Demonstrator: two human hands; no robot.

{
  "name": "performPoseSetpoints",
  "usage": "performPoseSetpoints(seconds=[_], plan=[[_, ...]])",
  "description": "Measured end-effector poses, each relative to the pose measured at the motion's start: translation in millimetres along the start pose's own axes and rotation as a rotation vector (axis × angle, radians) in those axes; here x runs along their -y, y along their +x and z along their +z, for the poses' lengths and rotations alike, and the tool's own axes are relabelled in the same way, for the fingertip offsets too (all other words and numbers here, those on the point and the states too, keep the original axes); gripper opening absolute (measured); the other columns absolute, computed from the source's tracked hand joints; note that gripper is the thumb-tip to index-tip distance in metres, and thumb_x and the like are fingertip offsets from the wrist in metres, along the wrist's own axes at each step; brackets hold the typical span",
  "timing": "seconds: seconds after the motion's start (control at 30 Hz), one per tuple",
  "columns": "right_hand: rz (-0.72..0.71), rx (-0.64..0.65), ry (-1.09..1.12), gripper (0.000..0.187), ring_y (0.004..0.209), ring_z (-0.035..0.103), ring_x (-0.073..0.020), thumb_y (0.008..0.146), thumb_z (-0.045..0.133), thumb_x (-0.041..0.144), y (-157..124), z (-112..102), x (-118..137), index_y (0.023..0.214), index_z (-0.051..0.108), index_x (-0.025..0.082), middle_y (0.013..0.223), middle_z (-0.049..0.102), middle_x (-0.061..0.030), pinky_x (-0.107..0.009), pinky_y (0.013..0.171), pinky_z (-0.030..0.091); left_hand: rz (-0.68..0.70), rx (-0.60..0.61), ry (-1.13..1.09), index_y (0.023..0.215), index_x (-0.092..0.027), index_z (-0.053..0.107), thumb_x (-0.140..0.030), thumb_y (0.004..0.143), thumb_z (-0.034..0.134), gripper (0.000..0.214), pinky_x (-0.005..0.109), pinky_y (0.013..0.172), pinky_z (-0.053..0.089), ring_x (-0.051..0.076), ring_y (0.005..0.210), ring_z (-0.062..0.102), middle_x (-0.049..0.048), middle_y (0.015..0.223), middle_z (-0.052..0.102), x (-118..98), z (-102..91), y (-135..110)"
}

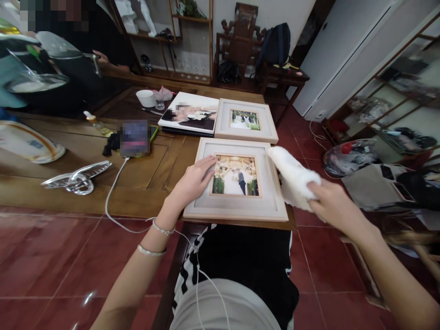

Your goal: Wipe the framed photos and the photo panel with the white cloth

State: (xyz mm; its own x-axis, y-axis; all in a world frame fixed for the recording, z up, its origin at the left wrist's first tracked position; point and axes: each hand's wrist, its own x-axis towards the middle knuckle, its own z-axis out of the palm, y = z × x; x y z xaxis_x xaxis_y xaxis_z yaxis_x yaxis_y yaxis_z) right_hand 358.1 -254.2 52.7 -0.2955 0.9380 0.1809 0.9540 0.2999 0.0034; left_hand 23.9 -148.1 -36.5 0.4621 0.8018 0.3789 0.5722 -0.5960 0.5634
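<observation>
A light wooden picture frame point(237, 208) with a wide pale mat and a wedding photo lies flat at the table's near edge. My left hand point(195, 181) rests flat on its left side, fingers stretched out and reaching the photo's edge. In my right hand point(325, 197) is a white cloth point(292, 174), gripped at its right end. The cloth extends left to the frame's upper right edge; whether it touches the frame I cannot tell. Behind lies a second picture frame point(270, 117) with a smaller photo, beside a white photo album point(187, 114) on something dark.
The wooden table point(137, 185) also bears a phone point(134, 140) on a white cable point(107, 201), a silver winged ornament point(77, 178), a small dropper bottle point(99, 123) and a white cup point(145, 98). Another person's hand point(103, 60) shows across the table. Shelves stand at right.
</observation>
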Motion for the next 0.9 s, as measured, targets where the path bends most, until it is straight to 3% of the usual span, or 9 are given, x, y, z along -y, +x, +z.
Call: performPoseSetpoints(seconds=[0.07,0.13,0.27,0.37,0.43,0.5,0.57,0.73,0.9], plan=[[0.206,-0.128,-0.064,0.018,0.07,0.068,-0.0284,0.075,0.061,0.015,18.2,-6.2,-13.9,0.062,0.052,0.023,0.07,0.068,-0.017,-0.038,0.058,0.048,-0.007,0.01,0.011,0.13,-0.013,0.054,-0.029,0.095,0.042,0.04,0.046,0.11,0.037,0.026,0.132,0.046,0.015,0.138,0.054,0.1,0.2,0.1],[0.295,-0.308,-0.106,0.022,0.06,0.064,-0.0263,0.075,0.065,0.029,41.7,-6.7,-16.6,0.061,0.049,0.023,0.059,0.062,-0.0121,-0.037,0.054,0.045,-0.008,0.011,0.013,0.13,-0.012,0.055,-0.029,0.095,0.043,0.04,0.045,0.11,0.037,0.026,0.131,0.047,0.0155,0.138,0.054,-0.6,0.0,0.4],[0.167,-0.556,-0.047,0.012,0.066,0.065,-0.0269,0.077,0.062,0.024,99.8,6.8,7.1,0.068,0.057,0.019,0.07,0.067,-0.0087,-0.037,0.059,0.049,-0.016,-0.001,0.016,0.127,-0.013,0.057,-0.029,0.095,0.044,0.038,0.044,0.11,0.037,0.025,0.13,0.049,0.0153,0.137,0.055,-2.9,-1.0,0.7],[-0.147,-0.523,0.041,0.022,0.103,0.064,-0.0262,0.087,0.043,0.008,140.9,20.6,38.1,0.088,0.063,0.017,0.112,0.068,-0.0123,-0.037,0.081,0.052,-0.014,-0.009,0.019,0.126,-0.012,0.058,-0.027,0.095,0.045,0.037,0.043,0.11,0.037,0.025,0.13,0.049,0.0157,0.136,0.055,-3.7,-1.2,0.9],[-0.374,-0.459,0.054,0.028,0.133,0.041,-0.0253,0.092,0.037,0.008,160.2,29.5,60.5,0.094,0.064,0.017,0.143,0.049,-0.0091,-0.039,0.098,0.045,0.001,-0.014,0.02,0.126,-0.012,0.058,-0.026,0.095,0.044,0.037,0.043,0.111,0.037,0.024,0.13,0.049,0.0153,0.135,0.056,-3.3,-1.2,1.3],[-0.541,-0.337,0.033,0.03,0.143,0.021,-0.0258,0.094,0.036,0.009,172.2,38.3,80.8,0.098,0.064,0.018,0.153,0.034,-0.0034,-0.042,0.106,0.038,0.021,-0.016,0.022,0.125,-0.013,0.058,-0.024,0.095,0.044,0.035,0.042,0.109,0.039,0.024,0.128,0.051,0.0142,0.133,0.058,-2.6,-1.3,1.7],[-0.598,-0.229,0.037,0.027,0.144,0.017,-0.026,0.092,0.041,0.009,179.5,46.1,93.7,0.104,0.063,0.019,0.155,0.03,0.0003,-0.042,0.108,0.037,0.034,-0.011,0.022,0.125,-0.014,0.058,-0.023,0.094,0.045,0.035,0.042,0.108,0.041,0.024,0.126,0.053,0.0133,0.131,0.06,-2.2,-1.6,2.0],[-0.323,-0.226,0.098,0.042,0.112,0.058,-0.0254,0.08,0.043,-0.002,198.0,47.7,74.6,0.119,0.053,0.009,0.131,0.058,-0.0151,-0.041,0.091,0.048,0.008,-0.015,0.01,0.126,-0.011,0.058,-0.024,0.094,0.046,0.036,0.042,0.11,0.037,0.025,0.129,0.05,0.0158,0.135,0.057,-2.9,-1.7,1.7],[-0.03,-0.38,0.134,0.04,0.102,0.061,-0.0254,0.081,0.046,0.002,211.5,30.3,39.3,0.119,0.052,0.01,0.112,0.067,-0.0127,-0.037,0.089,0.048,-0.01,-0.017,0.021,0.126,-0.01,0.058,-0.025,0.094,0.047,0.037,0.043,0.11,0.038,0.025,0.129,0.05,0.017,0.135,0.056,-2.7,-0.2,1.3]])
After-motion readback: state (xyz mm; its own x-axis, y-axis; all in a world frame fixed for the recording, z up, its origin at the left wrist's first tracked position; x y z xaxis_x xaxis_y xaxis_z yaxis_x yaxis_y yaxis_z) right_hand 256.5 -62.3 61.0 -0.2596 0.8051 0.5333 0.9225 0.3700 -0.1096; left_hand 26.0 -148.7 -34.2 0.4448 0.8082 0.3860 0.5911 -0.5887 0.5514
